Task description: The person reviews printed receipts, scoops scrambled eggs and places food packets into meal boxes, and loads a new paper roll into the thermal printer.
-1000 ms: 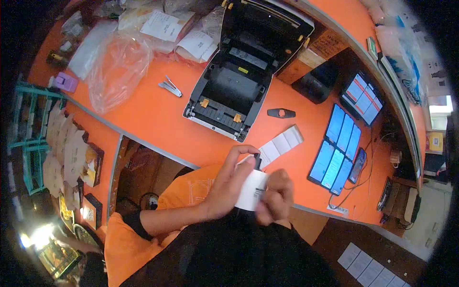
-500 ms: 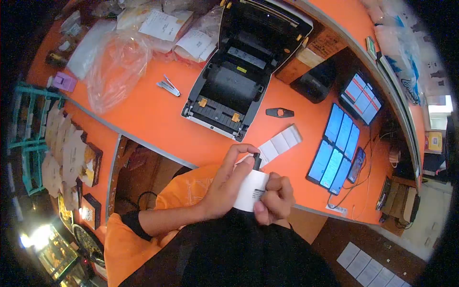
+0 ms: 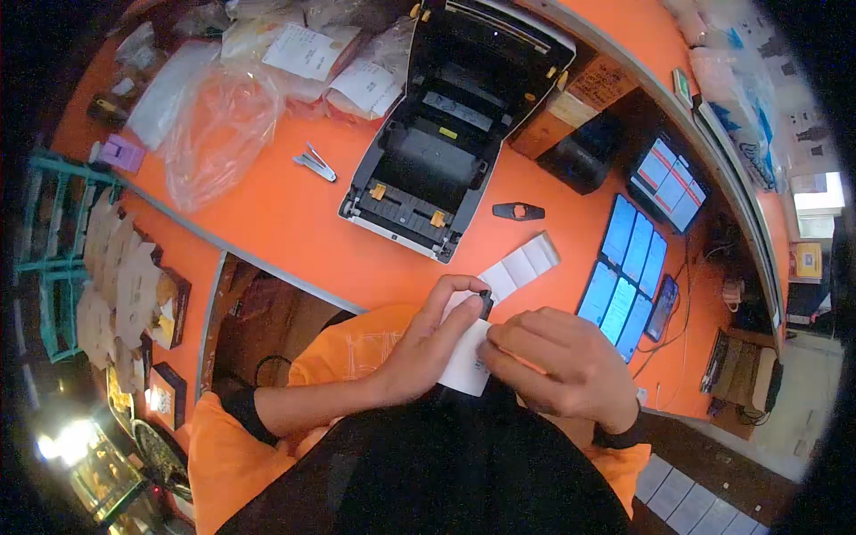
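Close to my body, my left hand (image 3: 437, 332) is wrapped round a label roll (image 3: 465, 361), white paper with some dark print at its right side. A black spindle end (image 3: 486, 301) sticks out of the roll's top. My right hand (image 3: 563, 364) is curled in a pinch at the roll's upper right edge; its fingertips are partly hidden. Beyond the hands, a label printer (image 3: 419, 169) stands with its lid raised and its inside bare. A creased strip of white labels (image 3: 522, 267) lies just past the roll.
On the orange counter (image 3: 294, 241) are a stapler (image 3: 314, 164), a flat black piece (image 3: 518, 211) and plastic bags (image 3: 223, 134) with receipts. Tablets (image 3: 621, 276) and a phone (image 3: 662, 308) lie to the right with cables. Cardboard boxes (image 3: 116, 285) are stacked at left.
My right hand has turned over, knuckles now up, and shifted from the roll's lower right side to its upper right edge. My left hand keeps its hold, almost unmoved.
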### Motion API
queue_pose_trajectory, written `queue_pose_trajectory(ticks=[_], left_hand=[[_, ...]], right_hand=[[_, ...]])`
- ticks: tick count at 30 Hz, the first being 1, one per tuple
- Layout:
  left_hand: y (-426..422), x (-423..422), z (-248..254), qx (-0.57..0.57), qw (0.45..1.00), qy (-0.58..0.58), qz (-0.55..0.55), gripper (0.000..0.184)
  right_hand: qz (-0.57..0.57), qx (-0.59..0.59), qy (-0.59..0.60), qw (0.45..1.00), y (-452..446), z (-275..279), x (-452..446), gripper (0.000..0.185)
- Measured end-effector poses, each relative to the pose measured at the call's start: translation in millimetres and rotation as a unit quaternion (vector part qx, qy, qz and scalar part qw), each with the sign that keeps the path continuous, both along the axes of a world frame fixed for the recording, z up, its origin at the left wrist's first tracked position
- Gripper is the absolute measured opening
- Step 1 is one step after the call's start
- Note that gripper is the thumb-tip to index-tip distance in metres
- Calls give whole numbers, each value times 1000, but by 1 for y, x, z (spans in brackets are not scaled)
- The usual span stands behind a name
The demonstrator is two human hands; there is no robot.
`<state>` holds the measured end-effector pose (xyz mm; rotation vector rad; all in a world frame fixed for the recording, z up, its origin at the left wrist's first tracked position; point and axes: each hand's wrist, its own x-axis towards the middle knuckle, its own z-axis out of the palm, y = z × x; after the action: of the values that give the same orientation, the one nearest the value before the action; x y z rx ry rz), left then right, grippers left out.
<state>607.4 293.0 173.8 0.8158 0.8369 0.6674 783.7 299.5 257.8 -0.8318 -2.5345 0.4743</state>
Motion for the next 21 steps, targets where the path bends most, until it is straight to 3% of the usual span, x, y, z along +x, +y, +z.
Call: queue_pose_trajectory(ticks=[2, 7, 9, 12, 13, 15, 17, 21], left_hand=[[-2, 2, -9, 20, 1000, -1, 9, 24], [-6, 1, -7, -14, 1000, -23, 14, 25], [-5, 0, -6, 41, 999, 19, -10, 27], [-3, -4, 5, -13, 1000, -7, -16, 28], [-3, -4, 3, -12, 1000, -9, -12, 28], [-2, -4, -3, -1, 998, -34, 53, 25], [-2, -3, 0, -17, 998, -43, 43, 25], [-1, -2, -4, 4, 999, -38, 31, 25]], right_hand=[[70, 36, -67, 995, 3, 6, -3, 21], [89, 122, -132, 980, -1, -3, -13, 21], [93, 137, -162, 973, 2, -2, -13, 21], [121, 50, -132, 982, 9, -1, -3, 20], [112, -1, -75, 991, 8, -4, 2, 19], [105, -52, -19, 993, 11, -4, 11, 20], [15, -171, 15, 985, 11, -2, 15, 24], [11, -207, 74, 976, 12, 8, 6, 24]])
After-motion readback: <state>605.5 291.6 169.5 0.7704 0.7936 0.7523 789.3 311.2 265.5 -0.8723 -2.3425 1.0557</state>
